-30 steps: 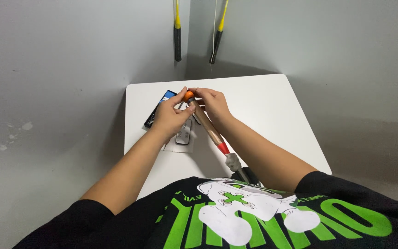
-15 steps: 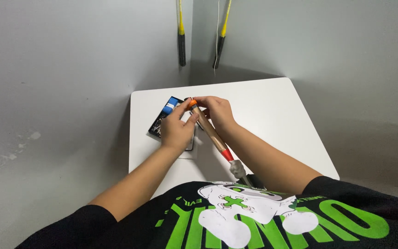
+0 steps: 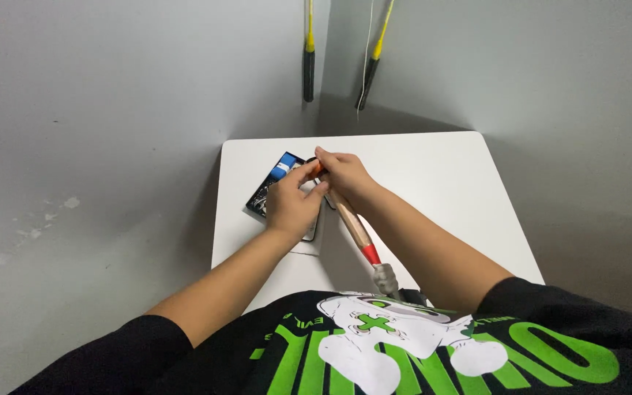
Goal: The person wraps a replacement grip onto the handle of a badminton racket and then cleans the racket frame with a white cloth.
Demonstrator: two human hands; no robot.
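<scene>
Two hands crowd the orange-capped far end of a long tan wooden handle with a red band and a grey taped neck (image 3: 351,223), which slants from the person's chest out over the square white counter (image 3: 433,183). The left hand (image 3: 292,207) is curled round that far end from the side, fingers closed on it; the right hand (image 3: 343,174) pinches the tip from above, wrist bent and forearm lying along the handle. The risk, judging from the grip: so much length hangs unsupported that one slipping pinch could drop it onto the blue-and-black flat pack (image 3: 270,185) just left of the handle tip, or knock the small dark flat device (image 3: 311,232) under the left hand toward the counter's edge.
</scene>
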